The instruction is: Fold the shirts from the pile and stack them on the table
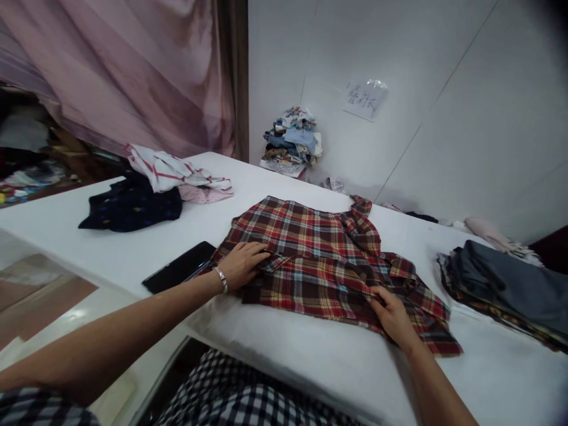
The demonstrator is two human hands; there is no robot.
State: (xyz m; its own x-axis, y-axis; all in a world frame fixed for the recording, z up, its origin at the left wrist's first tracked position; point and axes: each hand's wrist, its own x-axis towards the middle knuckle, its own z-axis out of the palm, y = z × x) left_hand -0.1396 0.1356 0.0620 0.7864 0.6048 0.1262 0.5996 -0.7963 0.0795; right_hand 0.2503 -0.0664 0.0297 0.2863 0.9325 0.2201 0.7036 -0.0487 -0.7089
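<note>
A red, brown and yellow plaid shirt (306,234) lies spread on the white table (266,331), its collar end toward the right. On the shirt's left part rests my left hand (244,263), fingers stretched out over the cloth near a folded-over edge; a silver bracelet is on that wrist. My right hand (393,310) is closed, pinching the front edge of the shirt between thumb and fingers. Creased cloth and one sleeve lie beyond and to the right of it.
A black phone-like slab (181,267) lies left of the shirt. Farther left are a dark garment (133,204) and a white-and-red cloth (171,168). Folded dark clothes (510,290) are stacked at right. A clothes pile (295,139) stands against the wall, below a paper sign (364,100).
</note>
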